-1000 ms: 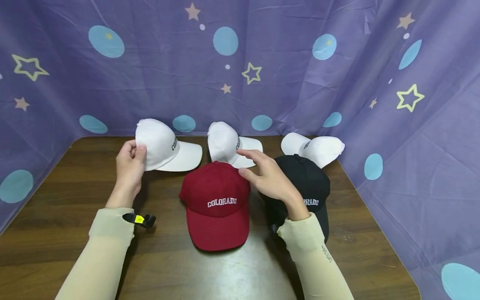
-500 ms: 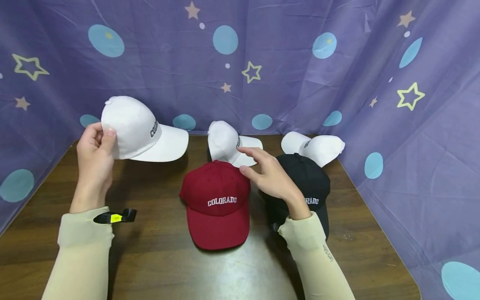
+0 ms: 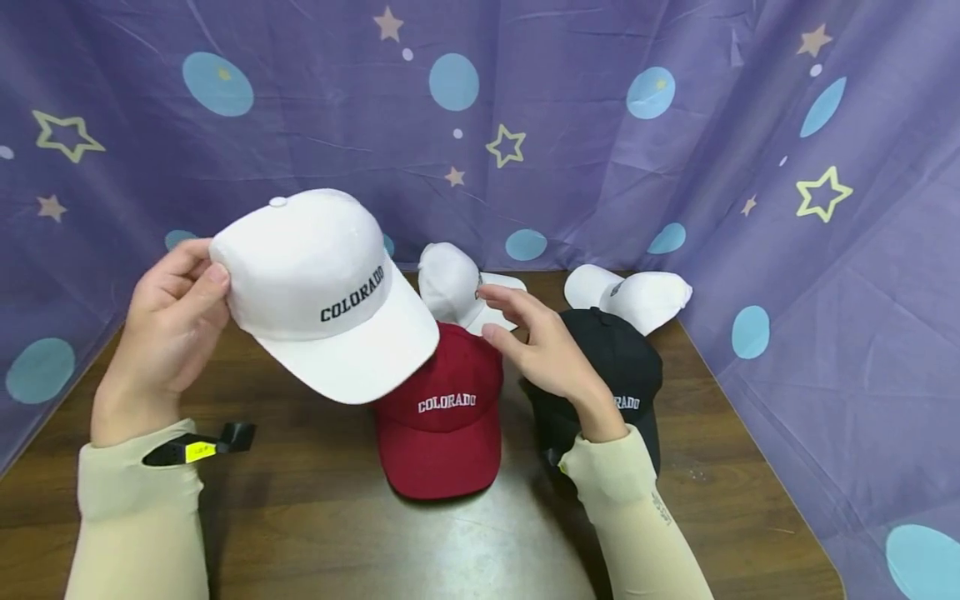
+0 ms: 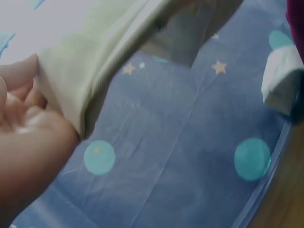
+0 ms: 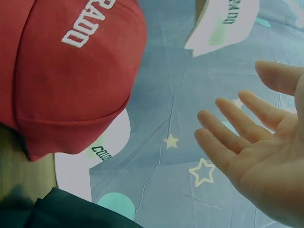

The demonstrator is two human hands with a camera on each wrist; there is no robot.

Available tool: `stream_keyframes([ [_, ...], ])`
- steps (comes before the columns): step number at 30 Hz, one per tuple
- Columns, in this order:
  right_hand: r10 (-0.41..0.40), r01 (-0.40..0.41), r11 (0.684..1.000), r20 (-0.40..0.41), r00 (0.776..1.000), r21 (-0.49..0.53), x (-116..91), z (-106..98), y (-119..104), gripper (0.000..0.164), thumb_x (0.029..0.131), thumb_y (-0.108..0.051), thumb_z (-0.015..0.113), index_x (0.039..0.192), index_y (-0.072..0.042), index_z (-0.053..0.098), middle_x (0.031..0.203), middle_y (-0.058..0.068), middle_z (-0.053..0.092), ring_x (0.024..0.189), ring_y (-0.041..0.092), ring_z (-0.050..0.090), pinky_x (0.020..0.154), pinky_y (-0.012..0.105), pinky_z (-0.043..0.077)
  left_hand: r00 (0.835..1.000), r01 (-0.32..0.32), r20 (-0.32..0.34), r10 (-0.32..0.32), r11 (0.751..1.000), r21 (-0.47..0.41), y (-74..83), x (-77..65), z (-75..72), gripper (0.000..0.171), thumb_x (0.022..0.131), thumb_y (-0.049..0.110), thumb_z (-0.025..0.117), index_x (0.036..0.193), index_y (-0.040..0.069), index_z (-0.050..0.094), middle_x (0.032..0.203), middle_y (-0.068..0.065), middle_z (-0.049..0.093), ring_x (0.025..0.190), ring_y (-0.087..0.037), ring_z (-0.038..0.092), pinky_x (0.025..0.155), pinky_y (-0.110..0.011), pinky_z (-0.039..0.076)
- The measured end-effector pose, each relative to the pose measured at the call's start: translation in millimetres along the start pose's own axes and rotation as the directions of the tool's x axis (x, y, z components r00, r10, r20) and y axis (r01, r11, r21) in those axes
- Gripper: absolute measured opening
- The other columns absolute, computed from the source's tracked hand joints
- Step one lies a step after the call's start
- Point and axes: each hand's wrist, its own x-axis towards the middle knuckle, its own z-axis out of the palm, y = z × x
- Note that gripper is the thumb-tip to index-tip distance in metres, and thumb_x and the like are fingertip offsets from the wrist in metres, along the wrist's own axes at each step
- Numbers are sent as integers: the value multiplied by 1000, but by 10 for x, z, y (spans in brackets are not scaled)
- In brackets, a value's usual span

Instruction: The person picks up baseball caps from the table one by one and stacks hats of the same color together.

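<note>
The red Colorado cap lay nearest on the wooden table, the black cap just beside it. Above them the right hand hovered with fingers spread, holding nothing. The left hand pinched the rear of the white Colorado cap, raised off the table, its brim overlapping the red cap.

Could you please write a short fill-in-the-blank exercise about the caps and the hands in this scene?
1. The left hand holds a ____ cap above the table.
2. The red cap bears the word ____.
3. The right hand hovers open between the red cap and the ____ cap.

Missing words: white; COLORADO; black
</note>
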Motion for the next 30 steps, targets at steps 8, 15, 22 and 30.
stream_keyframes([
  [8, -19, 16, 971, 11, 1000, 238, -11, -27, -257, 48, 95, -7, 56, 141, -4, 40, 137, 11, 48, 126, 30, 43, 104, 52, 33, 933, 72, 359, -19, 988, -135, -21, -45, 164, 28, 97, -17, 24, 120, -22, 38, 110, -25, 57, 97, -29, 53, 86, -34, 46],
  [15, -83, 58, 938, 59, 995, 341, -20, -4, -275, 57, 97, -27, 58, 142, 0, 37, 139, 19, 43, 128, 33, 39, 106, 53, 30, 831, 138, 548, -99, 990, -30, -99, -63, 292, 27, 96, -18, 25, 117, -20, 42, 110, -20, 56, 96, -26, 53, 84, -33, 47],
  [22, -64, 0, 914, 145, 987, 406, -42, 31, -256, 53, 92, -19, 65, 138, -1, 44, 136, 11, 49, 119, 28, 49, 99, 44, 41, 786, 150, 564, -253, 963, 224, -210, -75, 300, 27, 94, -20, 30, 114, -15, 47, 106, -16, 53, 92, -25, 50, 75, -32, 48],
  [30, -5, -69, 930, 199, 980, 361, -32, 93, -200, 34, 85, -3, 70, 117, -7, 58, 106, 7, 59, 89, 24, 55, 73, 46, 48, 773, 199, 516, -369, 913, 355, -208, -81, 292, 28, 95, -18, 33, 116, -11, 50, 106, -20, 53, 92, -28, 52, 77, -33, 49],
])
